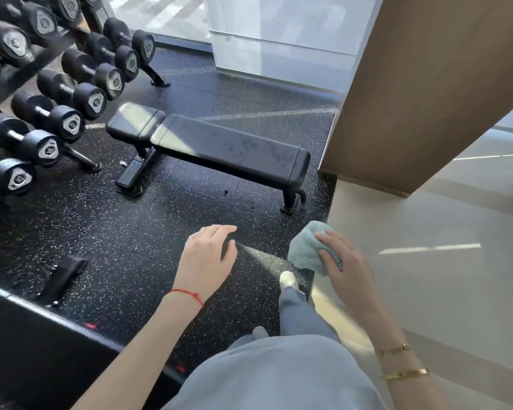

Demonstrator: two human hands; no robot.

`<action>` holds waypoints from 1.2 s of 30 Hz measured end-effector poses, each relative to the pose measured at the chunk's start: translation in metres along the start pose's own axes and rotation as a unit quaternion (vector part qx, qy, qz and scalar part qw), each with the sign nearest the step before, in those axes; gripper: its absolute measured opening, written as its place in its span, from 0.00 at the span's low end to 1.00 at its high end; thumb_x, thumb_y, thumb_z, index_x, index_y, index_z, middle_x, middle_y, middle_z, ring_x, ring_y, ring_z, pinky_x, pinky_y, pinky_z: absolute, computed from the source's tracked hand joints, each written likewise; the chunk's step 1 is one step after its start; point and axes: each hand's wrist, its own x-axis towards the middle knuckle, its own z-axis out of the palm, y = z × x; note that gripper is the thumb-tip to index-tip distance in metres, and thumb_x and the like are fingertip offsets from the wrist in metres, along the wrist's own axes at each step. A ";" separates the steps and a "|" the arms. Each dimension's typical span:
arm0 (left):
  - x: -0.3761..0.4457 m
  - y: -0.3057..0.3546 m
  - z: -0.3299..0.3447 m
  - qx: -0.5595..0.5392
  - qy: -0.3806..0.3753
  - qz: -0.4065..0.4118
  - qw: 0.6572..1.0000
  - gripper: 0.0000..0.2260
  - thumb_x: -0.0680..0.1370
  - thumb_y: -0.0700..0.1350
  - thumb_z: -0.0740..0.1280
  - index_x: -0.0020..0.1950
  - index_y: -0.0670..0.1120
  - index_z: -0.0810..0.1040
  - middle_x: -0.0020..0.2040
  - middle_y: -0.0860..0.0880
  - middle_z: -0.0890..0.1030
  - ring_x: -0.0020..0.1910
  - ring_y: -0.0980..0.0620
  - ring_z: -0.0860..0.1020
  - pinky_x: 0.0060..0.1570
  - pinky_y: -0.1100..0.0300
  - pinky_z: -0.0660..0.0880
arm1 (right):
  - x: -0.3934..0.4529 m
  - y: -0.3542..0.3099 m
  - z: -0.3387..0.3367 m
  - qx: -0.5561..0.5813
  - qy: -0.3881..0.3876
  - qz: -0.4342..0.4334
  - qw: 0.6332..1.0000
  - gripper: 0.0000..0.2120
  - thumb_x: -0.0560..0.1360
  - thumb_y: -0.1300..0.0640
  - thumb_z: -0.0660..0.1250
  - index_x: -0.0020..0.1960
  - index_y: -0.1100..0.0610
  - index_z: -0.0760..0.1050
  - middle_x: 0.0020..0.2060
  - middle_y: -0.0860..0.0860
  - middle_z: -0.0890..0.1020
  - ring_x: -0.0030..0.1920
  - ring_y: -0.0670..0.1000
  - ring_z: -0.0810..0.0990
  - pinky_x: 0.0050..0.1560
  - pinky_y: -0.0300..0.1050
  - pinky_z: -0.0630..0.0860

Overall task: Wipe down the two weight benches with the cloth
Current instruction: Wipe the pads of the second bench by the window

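Right hand (342, 258) grasps a bunched light-blue cloth (304, 250) in the air, well short of the black bench (219, 143) ahead. Left hand (208, 255) relaxed, holding nothing. Markings on the dumbbells (71, 93) too blurred to read.

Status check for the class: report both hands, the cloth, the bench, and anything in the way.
Left hand open, empty. Right hand grips cloth. Bench ahead, untouched, damp patches on pad. Floor between shows nothing in the way.
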 end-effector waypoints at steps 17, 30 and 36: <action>0.331 -0.036 0.094 -0.002 0.027 -0.030 0.999 0.15 0.78 0.47 0.58 0.60 0.47 0.79 0.55 0.51 0.81 0.56 0.52 0.77 0.62 0.54 0.71 | 0.336 0.097 0.024 -0.020 0.001 0.008 1.000 0.15 0.79 0.56 0.61 0.65 0.54 0.75 0.65 0.50 0.74 0.67 0.49 0.71 0.70 0.48 0.66; 0.478 -0.119 0.181 0.018 -0.045 0.016 0.999 0.15 0.76 0.44 0.61 0.61 0.46 0.78 0.57 0.51 0.80 0.58 0.51 0.77 0.62 0.52 0.71 | 0.481 0.180 0.119 -0.083 -0.038 0.075 0.993 0.15 0.79 0.55 0.61 0.65 0.53 0.75 0.66 0.51 0.75 0.67 0.51 0.71 0.70 0.52 0.66; 0.513 -0.173 0.234 0.038 -0.084 0.061 0.994 0.14 0.75 0.40 0.67 0.61 0.46 0.78 0.58 0.51 0.80 0.61 0.51 0.75 0.62 0.53 0.70 | 0.509 0.214 0.182 -0.095 -0.008 0.113 0.989 0.15 0.79 0.57 0.62 0.65 0.54 0.76 0.65 0.52 0.75 0.67 0.52 0.71 0.70 0.48 0.66</action>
